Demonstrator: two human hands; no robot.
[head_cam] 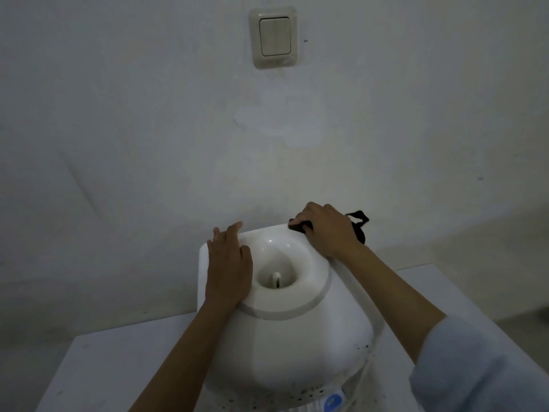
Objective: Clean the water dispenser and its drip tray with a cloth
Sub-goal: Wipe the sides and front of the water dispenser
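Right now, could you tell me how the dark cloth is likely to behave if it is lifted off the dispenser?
The dark cloth probably hangs limp: a loose strip trails past the right hand. It bunches small under the fingers, so it is likely light and soft, unlikely to slip from the dispenser.

Water dispenser [282, 322] on worktop [113, 373] against wall; left hand [228, 272] on its top left, right hand [323, 230] with cloth [301, 226] back right; light switch [274, 37] above.

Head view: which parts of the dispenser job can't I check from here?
- Drip tray: not visible, below the frame's bottom edge.
- Water dispenser front: taps cut off; only a blue part shows.
- Cloth: mostly covered by the right hand gripping it at the back rim.
- Top under the left hand: covered.
- Dark specks: too small to identify.
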